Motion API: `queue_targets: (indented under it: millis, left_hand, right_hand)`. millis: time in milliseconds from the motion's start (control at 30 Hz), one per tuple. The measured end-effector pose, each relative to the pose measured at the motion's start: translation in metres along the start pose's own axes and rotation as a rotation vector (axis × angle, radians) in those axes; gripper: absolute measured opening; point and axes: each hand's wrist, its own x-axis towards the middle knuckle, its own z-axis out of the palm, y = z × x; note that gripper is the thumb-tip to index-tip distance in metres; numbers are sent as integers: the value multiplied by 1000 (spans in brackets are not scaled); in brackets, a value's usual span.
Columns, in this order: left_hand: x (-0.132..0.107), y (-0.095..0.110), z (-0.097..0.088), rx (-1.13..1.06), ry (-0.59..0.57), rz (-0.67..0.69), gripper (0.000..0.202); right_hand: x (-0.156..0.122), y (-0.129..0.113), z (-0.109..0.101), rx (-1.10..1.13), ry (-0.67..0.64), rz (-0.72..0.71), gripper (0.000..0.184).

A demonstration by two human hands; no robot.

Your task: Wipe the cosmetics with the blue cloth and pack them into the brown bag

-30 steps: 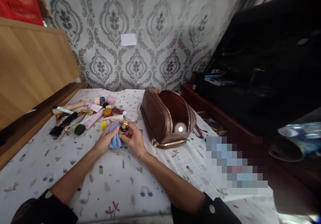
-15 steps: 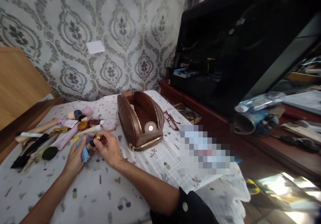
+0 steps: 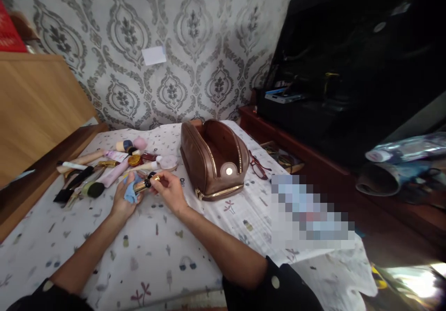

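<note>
My left hand (image 3: 122, 202) is closed around a crumpled light blue cloth (image 3: 130, 191). Against the cloth lies a small cosmetic bottle (image 3: 142, 186) with a black and gold top, tilted sideways. The fingers of my right hand (image 3: 170, 191) pinch that bottle at its top end. To the right of both hands stands a brown toiletry bag (image 3: 200, 162), its top unzipped and gaping. Makeup items lie in a heap beyond my left hand, among them a pink tube (image 3: 114, 173), a brush with dark green bristles (image 3: 95, 190) and an amber-lidded jar (image 3: 134, 160).
A patterned white cloth (image 3: 153, 250) covers the table. Red-framed glasses (image 3: 258, 166) lie right of the bag, near a pixelated patch. A wooden panel (image 3: 42, 102) borders the left; a large black screen (image 3: 334, 69) and a plastic bottle (image 3: 411, 147) are at right.
The view has swung left, so everything appears further right. The small bottle now shows more between my hands, its body sticking out of the blue cloth.
</note>
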Motion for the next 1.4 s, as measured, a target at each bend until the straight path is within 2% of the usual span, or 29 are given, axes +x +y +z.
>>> queue_targets:
  millis: [333,533,700,767,833,933,1033,1133,1233,1400]
  left_hand:
    - [4,-5,-3,109,-6,59,51]
    - [11,-11,-17,302,4,153,46]
    - [20,-7,-30,448,111,269,44]
    - [23,-3,-33,487,165,318,40]
    - [23,2,-35,595,168,410,32]
    - [19,3,-35,941,29,612,24]
    - [14,-2,-30,1330,-222,753,46]
    - [12,-6,-25,1547,-432,763,62]
    - [11,-3,-20,1669,-496,706,59]
    - [9,7,-19,1832,-476,618,55]
  right_hand:
    - [3,-3,-7,-130,72,2,35]
    - [-1,-4,-5,-133,99,34,35]
    - [-3,-8,-7,-208,183,-27,35]
    - [-2,-9,-10,-267,244,-58,35]
    - [-1,-7,-12,-314,278,-72,37]
    - [-1,-3,-13,-362,266,-53,38]
    - [-1,0,-13,-392,222,-39,38]
    - [-1,-1,-13,-419,178,-67,38]
    - [-1,-2,-12,-489,138,-102,33]
    - [-7,1,-9,-622,30,-167,18]
